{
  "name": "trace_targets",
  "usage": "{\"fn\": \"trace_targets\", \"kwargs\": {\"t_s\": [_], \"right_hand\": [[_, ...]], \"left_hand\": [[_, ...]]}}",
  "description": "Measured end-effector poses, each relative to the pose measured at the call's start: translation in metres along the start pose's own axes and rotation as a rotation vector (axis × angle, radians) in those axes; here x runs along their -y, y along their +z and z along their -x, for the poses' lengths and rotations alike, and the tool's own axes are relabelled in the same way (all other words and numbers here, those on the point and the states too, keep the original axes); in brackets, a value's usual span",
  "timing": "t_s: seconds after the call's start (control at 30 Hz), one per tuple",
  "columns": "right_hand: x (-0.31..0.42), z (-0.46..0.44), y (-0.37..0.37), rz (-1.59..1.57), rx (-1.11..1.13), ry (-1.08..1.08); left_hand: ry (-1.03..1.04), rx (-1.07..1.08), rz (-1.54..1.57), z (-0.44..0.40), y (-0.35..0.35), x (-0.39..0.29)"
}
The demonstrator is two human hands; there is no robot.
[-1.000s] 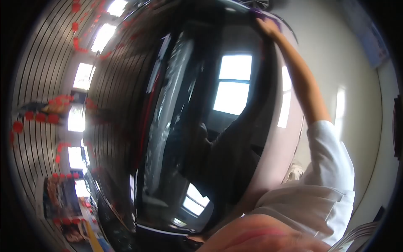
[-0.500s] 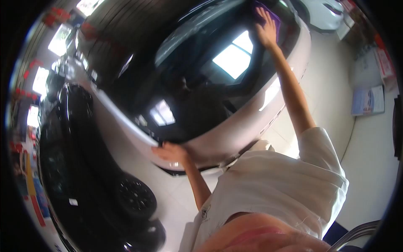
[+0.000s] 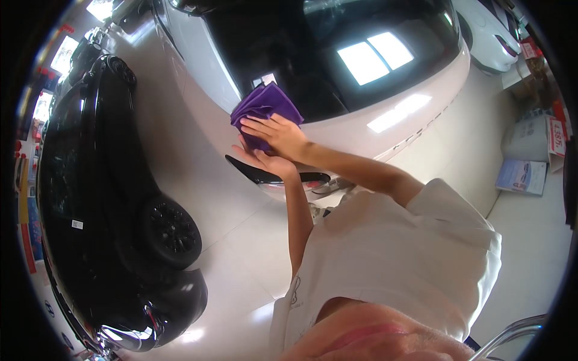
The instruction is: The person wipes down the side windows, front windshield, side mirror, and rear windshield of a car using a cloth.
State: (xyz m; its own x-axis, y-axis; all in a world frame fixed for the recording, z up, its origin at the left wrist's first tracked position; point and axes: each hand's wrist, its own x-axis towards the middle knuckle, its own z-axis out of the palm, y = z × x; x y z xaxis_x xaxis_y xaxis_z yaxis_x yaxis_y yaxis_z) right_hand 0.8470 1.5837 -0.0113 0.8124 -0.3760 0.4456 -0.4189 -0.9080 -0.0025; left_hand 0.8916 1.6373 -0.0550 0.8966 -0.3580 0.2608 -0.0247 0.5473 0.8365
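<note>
A folded purple cloth (image 3: pixel 268 105) is held over the rear corner of a pale pinkish-white car (image 3: pixel 355 129), beside its dark glass. My right hand (image 3: pixel 283 137) lies across the cloth's lower part, its fingers wrapped over it. Just below, my left hand (image 3: pixel 271 163) is turned palm up with its fingers apart, at the cloth's lower edge. Whether its hidden fingertips touch the cloth I cannot tell. Under my left hand is the car's dark-edged tail light (image 3: pixel 310 179).
A black car (image 3: pixel 90 180) with a dark wheel (image 3: pixel 171 231) stands on the left. Another white car (image 3: pixel 490 39) is at the upper right. A blue-and-white box (image 3: pixel 521 176) and a red price sign (image 3: pixel 557 137) are by the right wall.
My right hand has come down and left from the far side of the dark glass with the purple cloth. My left hand has left the car's edge and met it. The view has turned.
</note>
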Motion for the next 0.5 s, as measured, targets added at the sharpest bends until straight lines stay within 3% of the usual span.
{"fn": "trace_targets", "kwargs": {"t_s": [0.1, 0.23, 0.33, 0.4, 0.47, 0.5], "right_hand": [[-0.018, 0.020, -0.008, -0.253, 0.054, 0.019], [-0.061, 0.065, -0.065, -0.123, 0.226, 0.060], [-0.122, 0.110, -0.111, -0.153, 0.266, 0.326], [-0.179, 0.156, -0.103, -0.069, -0.137, 0.374], [-0.235, 0.189, -0.103, -0.020, -0.284, 0.536], [-0.261, 0.200, -0.110, -0.056, -0.354, 0.623]], "left_hand": [[0.037, 0.028, -0.026, -0.002, 0.000, 0.005], [0.018, 0.055, -0.132, 0.006, 0.016, -0.005], [0.079, 0.114, -0.234, 0.010, 0.024, 0.002], [0.011, 0.033, -0.245, 0.012, 0.033, 0.001], [0.180, 0.158, -0.464, 0.008, 0.019, 0.012], [0.268, 0.155, -0.380, 0.002, 0.011, 0.028]]}}
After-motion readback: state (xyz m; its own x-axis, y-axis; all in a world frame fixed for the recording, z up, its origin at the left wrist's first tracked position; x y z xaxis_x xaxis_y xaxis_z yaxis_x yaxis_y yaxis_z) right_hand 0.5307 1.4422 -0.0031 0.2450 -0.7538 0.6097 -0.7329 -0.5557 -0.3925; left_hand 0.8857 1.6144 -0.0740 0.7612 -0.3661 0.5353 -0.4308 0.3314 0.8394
